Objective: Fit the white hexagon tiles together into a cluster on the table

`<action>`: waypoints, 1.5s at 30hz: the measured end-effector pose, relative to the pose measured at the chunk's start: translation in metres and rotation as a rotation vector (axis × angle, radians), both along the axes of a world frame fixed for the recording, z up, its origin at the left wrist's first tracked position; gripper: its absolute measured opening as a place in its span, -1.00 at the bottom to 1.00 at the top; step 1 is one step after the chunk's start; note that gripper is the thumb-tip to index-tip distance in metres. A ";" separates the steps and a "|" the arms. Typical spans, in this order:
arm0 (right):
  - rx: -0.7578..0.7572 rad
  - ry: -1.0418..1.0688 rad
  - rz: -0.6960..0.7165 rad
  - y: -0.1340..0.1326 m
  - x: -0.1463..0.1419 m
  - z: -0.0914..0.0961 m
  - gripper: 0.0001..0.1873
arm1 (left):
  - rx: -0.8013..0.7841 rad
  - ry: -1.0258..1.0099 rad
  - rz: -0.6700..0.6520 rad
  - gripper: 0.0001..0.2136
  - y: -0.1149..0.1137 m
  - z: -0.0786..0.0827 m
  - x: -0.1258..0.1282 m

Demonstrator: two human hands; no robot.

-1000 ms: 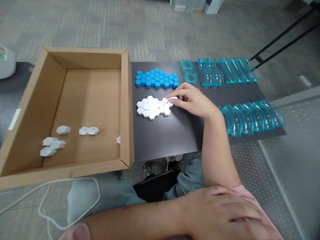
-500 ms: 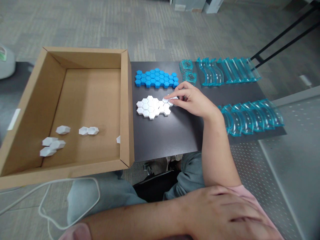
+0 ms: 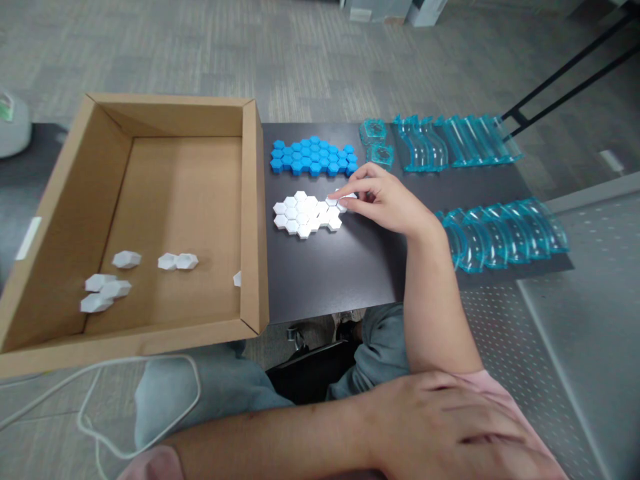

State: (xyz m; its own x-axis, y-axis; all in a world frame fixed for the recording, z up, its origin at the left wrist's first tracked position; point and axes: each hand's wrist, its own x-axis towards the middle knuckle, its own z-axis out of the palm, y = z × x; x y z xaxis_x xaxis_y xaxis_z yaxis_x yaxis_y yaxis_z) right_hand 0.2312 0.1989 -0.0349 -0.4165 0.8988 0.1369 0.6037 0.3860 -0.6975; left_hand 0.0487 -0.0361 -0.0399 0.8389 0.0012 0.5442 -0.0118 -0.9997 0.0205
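Nothing visibly moved since earlier: right of the cardboard box [image 3: 254,213], my right hand [image 3: 385,197] touches the white tiles [image 3: 302,217], perhaps for aligning edges; whether its fingers clamp one, I cannot tell. Left hand [image 3: 445,420] crosses my right arm [image 3: 433,293], grip unclear.

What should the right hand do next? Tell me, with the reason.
Probably nudge the white hexagonal tiles gently closer together: the right hand is at their right end, and thin dark gaps show between some of them.
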 end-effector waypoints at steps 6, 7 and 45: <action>-0.009 0.009 -0.007 0.000 -0.001 0.000 -0.74 | 0.008 -0.041 0.018 -0.33 0.002 -0.001 -0.001; -0.011 0.008 -0.007 0.000 -0.002 0.000 -0.73 | 0.008 -0.055 0.019 -0.34 0.002 -0.001 -0.001; 0.058 -0.038 -0.110 0.003 -0.002 -0.004 -0.71 | -0.010 -0.037 -0.005 -0.34 0.003 0.002 0.000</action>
State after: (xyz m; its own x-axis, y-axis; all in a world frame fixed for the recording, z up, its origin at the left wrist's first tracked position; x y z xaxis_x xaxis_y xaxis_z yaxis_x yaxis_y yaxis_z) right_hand 0.2293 0.2016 -0.0394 -0.3213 0.9305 0.1761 0.6702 0.3548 -0.6519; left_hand 0.0483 -0.0327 -0.0377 0.8182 0.0024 0.5749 -0.0181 -0.9994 0.0299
